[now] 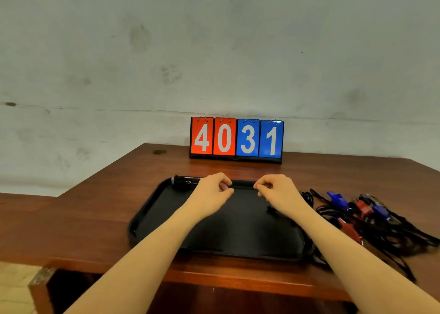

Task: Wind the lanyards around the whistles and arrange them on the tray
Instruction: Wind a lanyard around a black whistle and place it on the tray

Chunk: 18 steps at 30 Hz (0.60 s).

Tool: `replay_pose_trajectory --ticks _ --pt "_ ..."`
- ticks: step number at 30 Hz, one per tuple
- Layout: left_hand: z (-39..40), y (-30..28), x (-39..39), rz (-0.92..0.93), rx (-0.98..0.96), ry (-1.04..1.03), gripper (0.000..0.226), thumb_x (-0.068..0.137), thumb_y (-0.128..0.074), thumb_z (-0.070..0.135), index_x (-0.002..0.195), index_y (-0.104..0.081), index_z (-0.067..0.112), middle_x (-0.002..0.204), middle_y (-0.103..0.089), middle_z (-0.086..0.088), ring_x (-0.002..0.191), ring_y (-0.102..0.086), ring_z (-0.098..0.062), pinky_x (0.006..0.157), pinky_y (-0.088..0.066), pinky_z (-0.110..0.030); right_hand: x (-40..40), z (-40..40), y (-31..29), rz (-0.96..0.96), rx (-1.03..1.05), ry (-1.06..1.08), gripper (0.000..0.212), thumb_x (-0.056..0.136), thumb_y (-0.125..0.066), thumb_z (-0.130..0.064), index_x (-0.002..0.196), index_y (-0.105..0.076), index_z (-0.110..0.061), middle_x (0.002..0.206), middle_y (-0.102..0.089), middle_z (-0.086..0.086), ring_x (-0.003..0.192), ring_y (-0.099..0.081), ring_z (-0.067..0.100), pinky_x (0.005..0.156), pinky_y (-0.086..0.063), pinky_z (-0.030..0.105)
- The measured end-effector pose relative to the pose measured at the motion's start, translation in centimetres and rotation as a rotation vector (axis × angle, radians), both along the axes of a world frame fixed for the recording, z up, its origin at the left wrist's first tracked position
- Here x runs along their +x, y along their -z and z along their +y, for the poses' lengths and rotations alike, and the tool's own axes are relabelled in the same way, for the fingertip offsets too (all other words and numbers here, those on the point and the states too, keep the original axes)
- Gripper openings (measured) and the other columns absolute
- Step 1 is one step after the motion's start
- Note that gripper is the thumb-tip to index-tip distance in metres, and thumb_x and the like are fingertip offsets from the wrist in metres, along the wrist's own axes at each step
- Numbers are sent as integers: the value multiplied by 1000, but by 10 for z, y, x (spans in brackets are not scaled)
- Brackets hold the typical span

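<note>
A black tray (152, 209) lies on the wooden table. In its far left corner sits a dark whistle (182, 184) with its lanyard wound round it. My left hand (212, 192) and my right hand (277, 191) hover over the tray's far part with fingertips pinched, facing each other. They seem to hold a thin black lanyard between them, hard to see against the tray. A small dark piece (272, 210) shows under my right wrist. To the right of the tray lies a tangled pile of blue whistles (338, 198), red whistles (363, 208) and black lanyards (390, 237).
A flip scoreboard (236, 138) reading 4031 stands at the table's back edge against the wall. The table's left edge (102, 171) runs diagonally, and its front edge is near my forearms. Bare wood lies left of the tray.
</note>
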<state>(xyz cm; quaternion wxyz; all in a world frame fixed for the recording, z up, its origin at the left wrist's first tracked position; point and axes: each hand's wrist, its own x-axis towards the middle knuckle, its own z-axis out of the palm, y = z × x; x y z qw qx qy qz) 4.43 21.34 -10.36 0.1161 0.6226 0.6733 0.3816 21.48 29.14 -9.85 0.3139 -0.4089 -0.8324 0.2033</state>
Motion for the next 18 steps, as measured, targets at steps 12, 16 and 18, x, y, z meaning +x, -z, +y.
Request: replay_pose_trajectory --ticks 12,16,18 --pt "58 0 83 76 -18 113 14 90 -54 18 101 -62 16 100 -61 1 85 -57 -9 76 -48 -21 73 48 10 -115 67 246 17 89 -52 -14 101 -65 -14 109 -57 4 86 -56 14 80 -49 29" --pt "79 2 97 118 -36 120 18 91 -52 15 105 -61 14 106 -61 -2 92 -57 -14 84 -50 -28 73 57 15 -284 52 271 31 85 -53 -17 115 -59 -15 119 -57 6 108 -53 23 93 -44 35" --pt "87 5 101 121 -44 131 19 90 -52 14 108 -61 14 108 -60 -3 93 -55 -14 84 -48 -27 73 60 17 -377 11 290 34 85 -53 -21 119 -54 -18 120 -58 3 112 -51 23 98 -35 36"
